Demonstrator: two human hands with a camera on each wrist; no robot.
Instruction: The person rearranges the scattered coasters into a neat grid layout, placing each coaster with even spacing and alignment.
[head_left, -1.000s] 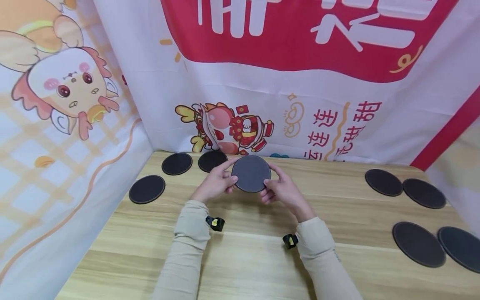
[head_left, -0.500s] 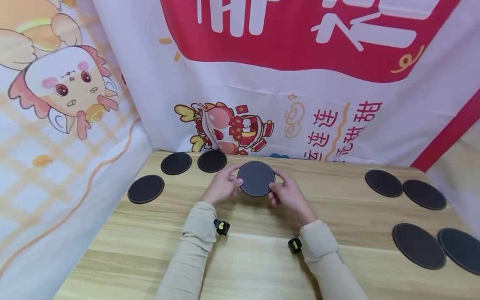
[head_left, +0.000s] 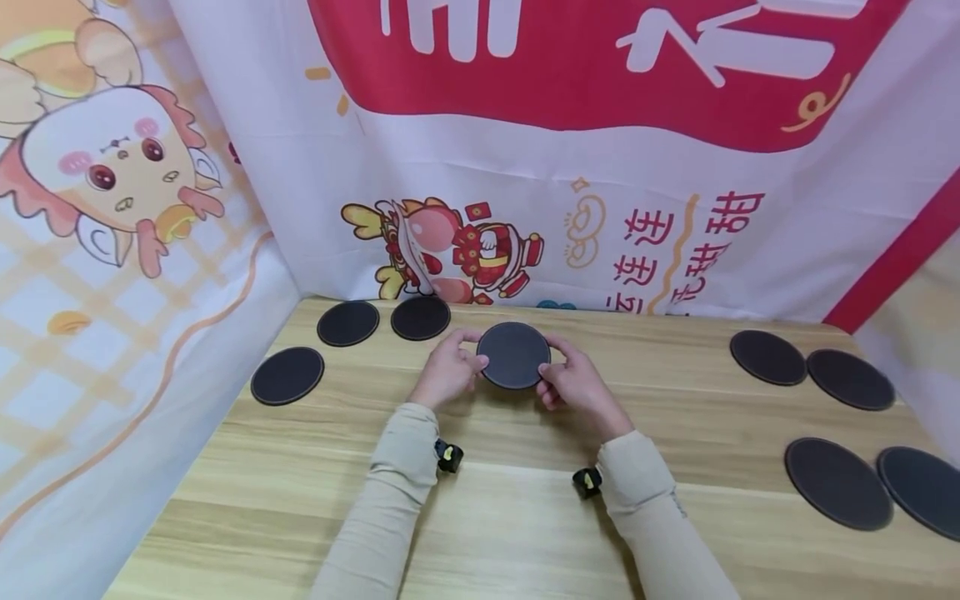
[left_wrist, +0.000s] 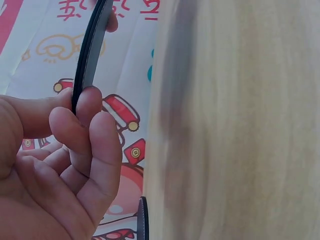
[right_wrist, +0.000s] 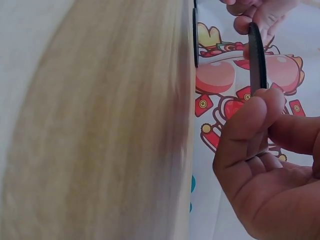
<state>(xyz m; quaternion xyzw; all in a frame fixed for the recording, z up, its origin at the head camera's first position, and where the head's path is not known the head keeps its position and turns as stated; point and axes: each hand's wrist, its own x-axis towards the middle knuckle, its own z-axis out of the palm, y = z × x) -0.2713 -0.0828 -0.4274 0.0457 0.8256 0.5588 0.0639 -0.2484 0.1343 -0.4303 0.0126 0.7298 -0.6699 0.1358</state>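
Note:
A round black coaster [head_left: 513, 356] with a stitched rim is held above the table between both hands. My left hand [head_left: 450, 368] pinches its left edge between thumb and fingers, and my right hand [head_left: 581, 383] pinches the right edge the same way. Seen edge-on in the left wrist view, the coaster [left_wrist: 91, 50] looks thin, with a dark side and a greyer side; whether it is one layer or more I cannot tell. The right wrist view also has the coaster [right_wrist: 258, 60] edge-on, clear of the tabletop.
On the wooden table [head_left: 495, 533], three black coasters [head_left: 347, 323] lie at the back left. Several more are on the right, including a touching pair [head_left: 768, 357] at the back and a nearer pair [head_left: 838, 484]. Printed cloth [head_left: 525, 158] hangs along the back edge.
Both hands have shifted slightly right with the coaster, then stayed nearly in place. The coaster's face looks darker and a little flatter. The head view has tilted slightly; the table's coasters stay put.

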